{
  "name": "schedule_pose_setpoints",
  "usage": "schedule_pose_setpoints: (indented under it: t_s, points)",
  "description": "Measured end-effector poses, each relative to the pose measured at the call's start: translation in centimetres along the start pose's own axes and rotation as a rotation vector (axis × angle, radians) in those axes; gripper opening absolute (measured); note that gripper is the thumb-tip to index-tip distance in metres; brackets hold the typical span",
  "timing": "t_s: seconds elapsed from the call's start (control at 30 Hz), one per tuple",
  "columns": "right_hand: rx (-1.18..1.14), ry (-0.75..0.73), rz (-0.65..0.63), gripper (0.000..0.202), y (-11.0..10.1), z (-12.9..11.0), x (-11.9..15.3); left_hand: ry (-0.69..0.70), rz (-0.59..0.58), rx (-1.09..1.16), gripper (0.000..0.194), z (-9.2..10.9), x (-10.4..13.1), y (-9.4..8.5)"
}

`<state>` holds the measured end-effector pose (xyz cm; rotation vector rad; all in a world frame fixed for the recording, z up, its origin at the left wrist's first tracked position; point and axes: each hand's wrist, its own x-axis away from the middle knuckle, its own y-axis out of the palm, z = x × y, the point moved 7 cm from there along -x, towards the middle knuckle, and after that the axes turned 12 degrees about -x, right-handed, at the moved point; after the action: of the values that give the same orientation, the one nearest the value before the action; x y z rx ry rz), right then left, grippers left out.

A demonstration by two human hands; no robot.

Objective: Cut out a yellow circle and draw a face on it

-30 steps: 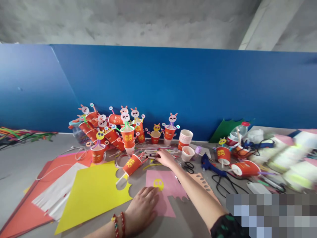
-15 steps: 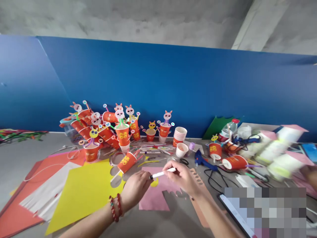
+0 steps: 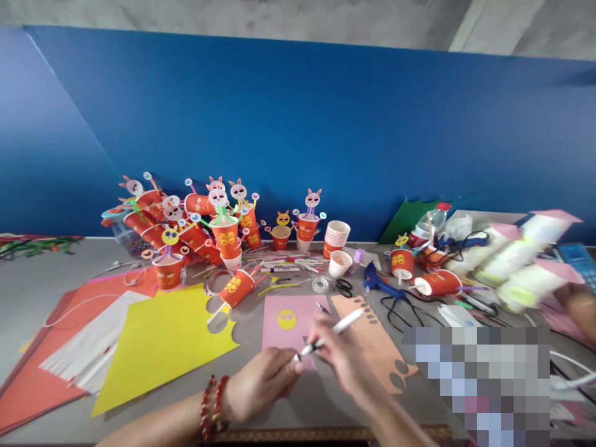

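My right hand (image 3: 338, 351), slightly blurred, is closed round a white marker (image 3: 347, 321) held at a slant. The marker's lower end, with a dark band, meets the pinched fingertips of my left hand (image 3: 267, 379), which wears red bead bracelets. Whether a cap sits between those fingers is hidden. Beneath and beyond the hands lies a pink paper sheet (image 3: 274, 338). On it rests a yellow paper disc (image 3: 287, 319) with two pale eye spots. A small dark-tipped thing (image 3: 321, 307) pokes out just past my right hand; its kind is unclear.
Red paper-cup figures (image 3: 226, 236) crowd the back left. Yellow card (image 3: 172, 347) lies left, cut orange card (image 3: 372, 341) right. Behind stand stacked cups (image 3: 337, 234), with scissors (image 3: 343, 287), tape (image 3: 320, 285) and a blue glue gun (image 3: 379, 282) nearby. Another person's hand (image 3: 577, 310) shows far right.
Both hands have come down nearer the table's front edge, leaving the yellow disc in plain view. The marker has tilted, its far end pointing up and right. The camera view has tipped downward.
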<state>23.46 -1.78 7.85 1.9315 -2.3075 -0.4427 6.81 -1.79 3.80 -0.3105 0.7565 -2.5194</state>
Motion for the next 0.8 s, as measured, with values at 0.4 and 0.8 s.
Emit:
schedule_pose_setpoints:
  t_s: [0.4, 0.8]
  points:
    - [0.102, 0.253, -0.090, 0.040, -0.8, 6.1, -2.5, 0.267, 0.262, -0.811, 0.022, -2.9, -0.9, -3.4]
    - [0.348, -0.012, -0.161, 0.006, 0.2, 9.1, -6.2, 0.260, 0.197, -0.952, 0.030, -5.1, -2.2, -1.5]
